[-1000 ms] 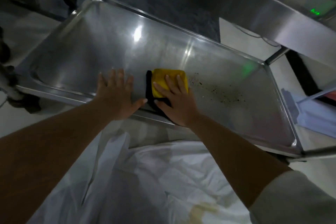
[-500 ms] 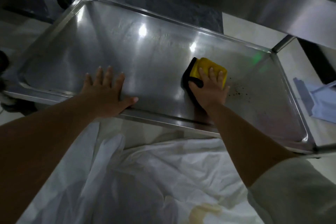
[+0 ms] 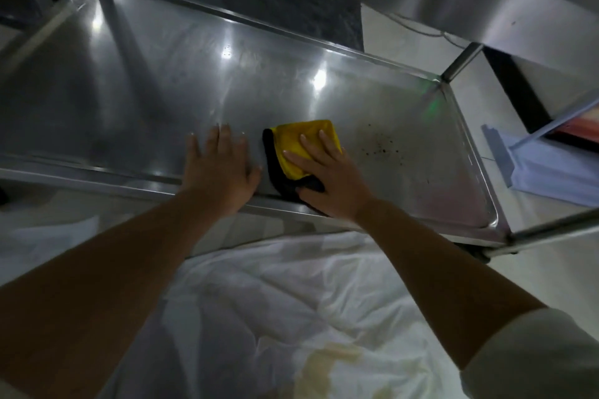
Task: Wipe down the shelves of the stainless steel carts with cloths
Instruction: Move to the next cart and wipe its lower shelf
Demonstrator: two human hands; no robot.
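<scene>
right hand (image 3: 327, 178) hides part of the cloth (image 3: 301, 146); shelf (image 3: 129, 81) cut off left.

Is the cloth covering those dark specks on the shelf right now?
No, the specks lie bare, right of the cloth under the right hand.

Folded yellow-black cloth (image 3: 299, 147) on shelf (image 3: 129, 91)

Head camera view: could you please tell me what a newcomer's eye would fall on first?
The yellow cloth stands out, pressed flat under the right hand near the steel shelf's front edge. The left hand lies flat beside it, and dark specks dot the shelf to the cloth's right.
</scene>
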